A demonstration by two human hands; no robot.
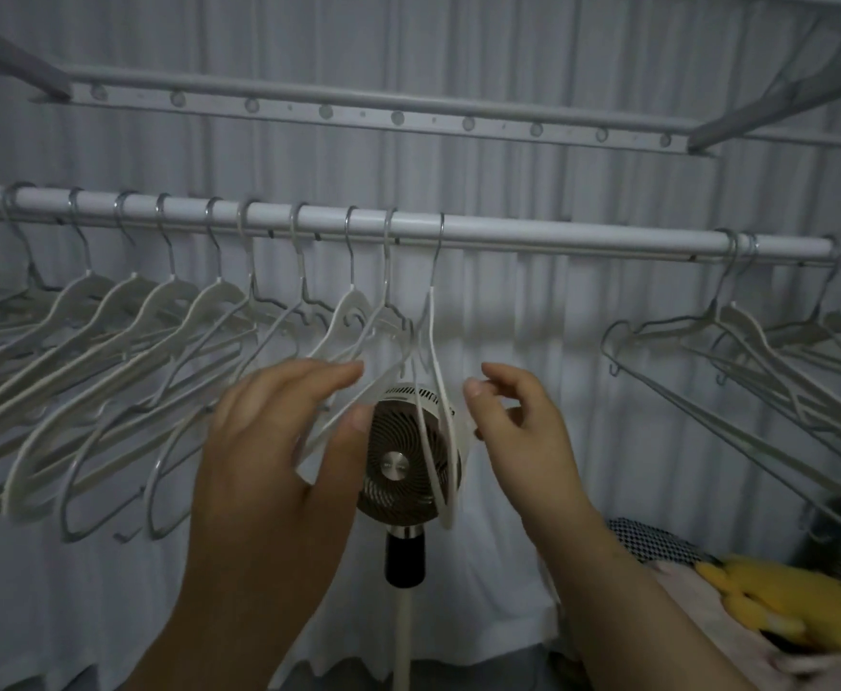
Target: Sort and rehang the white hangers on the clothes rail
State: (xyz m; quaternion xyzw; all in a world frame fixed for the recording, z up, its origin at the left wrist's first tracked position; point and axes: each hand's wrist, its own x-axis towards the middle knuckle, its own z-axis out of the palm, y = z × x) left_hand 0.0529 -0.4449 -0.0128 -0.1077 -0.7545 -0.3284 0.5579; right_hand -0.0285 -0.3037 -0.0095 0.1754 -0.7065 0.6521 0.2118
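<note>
1. Recording the grips first: the left hand (279, 441) is reaching in with its fingers nearly straight on top and the thumb below. The lower arms of the angled hangers (383, 311) are passing between fingers and thumb. I cannot tell whether the hand is actually clamping them or only touching.
2. The right hand (523, 431) is hanging with loosely curled fingers and is holding nothing. Its thumb tip is sitting just beside the edge-on hanger (439, 386), apart from it by a narrow gap.
3. The key relation: the edge-on hanger is hanging between the two hands, to the right of the left thumb and to the left of the right thumb. The right hand is the nearer one. Its long axis is pointing towards the camera, across the clothes rail (558, 236), so only its thin edge is facing the viewer. Its hook is sitting on the rail as the last of the left run.
4. The left row of hangers (109, 341) is hanging hooked and evenly spaced, arms sweeping down to the left. The right group of hangers (757, 351) is hanging bunched, well apart from both hands, with bare rail in between.
5. Judgement: the next move is probably calling for a sideways pinch on the edge-on hanger by the right hand, then a slide along the rail.
6. Behind the hands, a pedestal fan (398, 466) is standing in front of the grey curtain (533, 341).
</note>
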